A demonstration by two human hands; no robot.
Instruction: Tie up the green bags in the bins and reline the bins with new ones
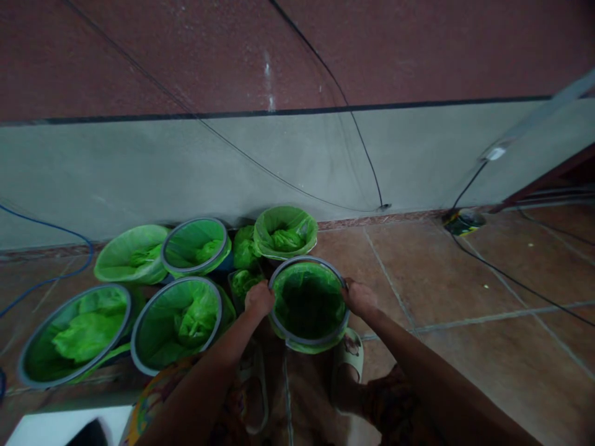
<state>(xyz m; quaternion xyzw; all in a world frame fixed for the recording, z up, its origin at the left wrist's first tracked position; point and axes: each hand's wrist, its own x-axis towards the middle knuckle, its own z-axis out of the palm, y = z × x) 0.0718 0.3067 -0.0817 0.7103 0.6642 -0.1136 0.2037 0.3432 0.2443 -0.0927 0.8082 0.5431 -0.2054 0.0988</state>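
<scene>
A round bin [308,342] lined with a green plastic bag is between my hands, its grey ring sitting over the bag at the rim. My left hand [260,298] is closed on the ring's left side. On the opposite side my right hand [360,298] grips the rim too. The inside of the bin is dark, and its base is hidden below the rim. Just left of my left hand is a small container [242,282] with green bag material in it. Behind the held bin stands another lined bin [286,230], with no grey ring visible.
Several green-lined bins, among them one bin [176,325] with a grey ring, stand at left along the wall [232,167]. A blue cable [69,229] curves at far left. Black cables and a small can [465,222] lie at right. A white surface [69,427] is at bottom left.
</scene>
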